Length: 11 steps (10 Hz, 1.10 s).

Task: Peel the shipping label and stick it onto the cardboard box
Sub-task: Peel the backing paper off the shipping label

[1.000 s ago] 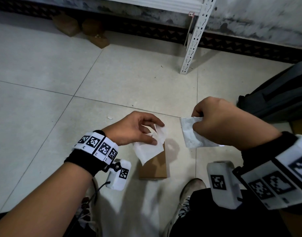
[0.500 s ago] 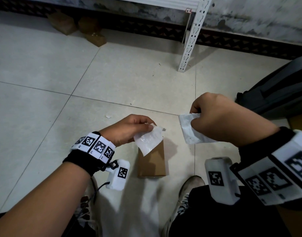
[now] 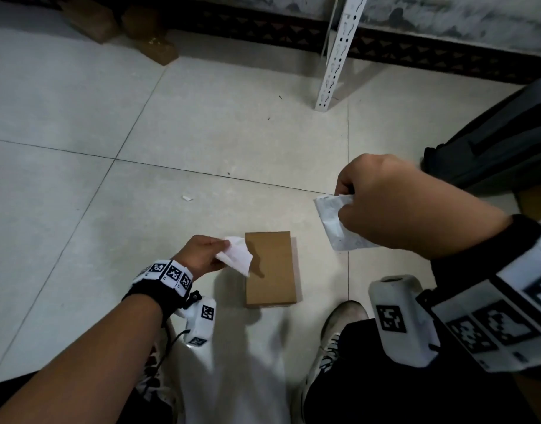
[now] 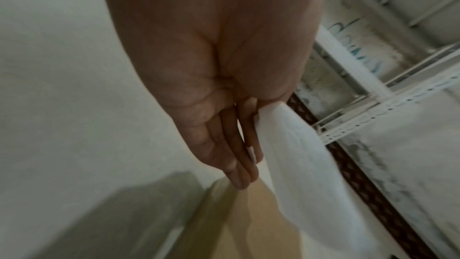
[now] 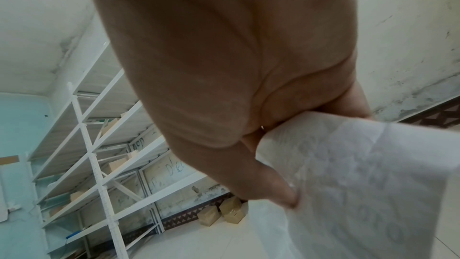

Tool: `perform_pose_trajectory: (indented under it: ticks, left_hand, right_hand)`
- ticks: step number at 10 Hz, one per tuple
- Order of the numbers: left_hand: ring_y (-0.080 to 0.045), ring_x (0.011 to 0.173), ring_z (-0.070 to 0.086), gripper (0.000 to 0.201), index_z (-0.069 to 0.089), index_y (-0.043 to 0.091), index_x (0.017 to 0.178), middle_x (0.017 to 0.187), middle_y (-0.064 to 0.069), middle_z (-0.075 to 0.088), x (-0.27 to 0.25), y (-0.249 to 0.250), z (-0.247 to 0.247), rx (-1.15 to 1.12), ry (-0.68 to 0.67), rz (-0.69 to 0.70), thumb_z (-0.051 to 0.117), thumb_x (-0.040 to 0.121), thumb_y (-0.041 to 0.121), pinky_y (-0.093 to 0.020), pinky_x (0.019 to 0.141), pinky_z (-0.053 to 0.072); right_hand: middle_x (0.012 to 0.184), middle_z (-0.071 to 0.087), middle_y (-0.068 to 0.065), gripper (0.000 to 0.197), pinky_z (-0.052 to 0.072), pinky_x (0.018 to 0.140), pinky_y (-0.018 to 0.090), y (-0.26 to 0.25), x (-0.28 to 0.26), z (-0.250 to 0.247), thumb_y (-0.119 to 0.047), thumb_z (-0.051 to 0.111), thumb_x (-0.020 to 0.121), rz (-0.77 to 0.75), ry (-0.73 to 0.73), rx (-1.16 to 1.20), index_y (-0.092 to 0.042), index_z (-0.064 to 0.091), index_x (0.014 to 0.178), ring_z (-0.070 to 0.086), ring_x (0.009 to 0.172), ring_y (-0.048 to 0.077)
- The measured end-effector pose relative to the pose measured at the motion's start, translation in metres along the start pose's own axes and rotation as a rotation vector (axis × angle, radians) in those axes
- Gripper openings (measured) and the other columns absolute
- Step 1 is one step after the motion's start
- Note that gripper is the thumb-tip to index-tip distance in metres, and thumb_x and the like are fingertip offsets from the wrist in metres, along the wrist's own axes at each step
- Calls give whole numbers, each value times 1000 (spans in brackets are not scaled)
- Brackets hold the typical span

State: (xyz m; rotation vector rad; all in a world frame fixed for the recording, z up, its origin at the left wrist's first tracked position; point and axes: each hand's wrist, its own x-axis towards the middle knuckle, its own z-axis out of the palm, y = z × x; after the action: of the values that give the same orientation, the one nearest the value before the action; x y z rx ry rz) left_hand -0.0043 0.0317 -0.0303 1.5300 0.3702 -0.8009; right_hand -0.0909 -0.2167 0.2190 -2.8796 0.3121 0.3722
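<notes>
A small brown cardboard box (image 3: pixel 270 270) lies flat on the tiled floor between my feet. My left hand (image 3: pixel 223 250) pinches a plain white sheet (image 3: pixel 237 258) that hangs over the box's left edge. In the left wrist view this sheet (image 4: pixel 298 174) drapes beside my fingers (image 4: pixel 239 155), above the box (image 4: pixel 248 224). My right hand (image 3: pixel 344 200) is raised to the right of the box and grips a white label (image 3: pixel 333 223) with faint print showing through. The right wrist view shows my thumb (image 5: pixel 268 180) pressed on that label (image 5: pixel 361 184).
A white perforated shelf leg (image 3: pixel 333 56) stands on the floor ahead. Brown boxes (image 3: pixel 153 41) lie by the wall at back left. A dark bag (image 3: pixel 492 142) sits at right. My shoe (image 3: pixel 336 332) is near the box. A paper scrap (image 3: pixel 187 198) lies on the tile.
My left hand has dropped down and to the left with its sheet, uncovering the top of the box. My right hand has drifted right, and the two sheets are further apart.
</notes>
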Motion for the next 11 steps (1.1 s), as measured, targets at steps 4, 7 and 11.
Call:
perform_pose_trajectory:
  ticks: [4, 7, 11]
  left_hand:
    - [-16, 65, 61, 32, 71, 14, 69, 59, 5, 70, 63, -94, -50, 258, 233, 60, 70, 78, -16, -22, 64, 50]
    - [-22, 77, 64, 31, 67, 11, 65, 82, -16, 69, 79, -124, -53, 345, 239, 54, 73, 72, -19, -7, 61, 53]
    - [-23, 86, 69, 5, 80, 9, 77, 87, -9, 75, 75, -132, -50, 527, 301, 53, 78, 77, 5, -23, 82, 51]
  right_hand:
    - [68, 71, 2, 29, 61, 66, 45, -26, 4, 10, -31, 53, 75, -71, -122, -30, -13, 74, 85, 69, 62, 23]
    - [62, 53, -4, 24, 32, 48, 21, -46, 17, 19, -19, 56, 78, 13, -212, -52, -9, 72, 92, 43, 51, 9]
    - [69, 46, -9, 22, 26, 54, 13, -52, 24, 25, -14, 58, 85, 28, -256, -33, -10, 69, 103, 37, 58, 5]
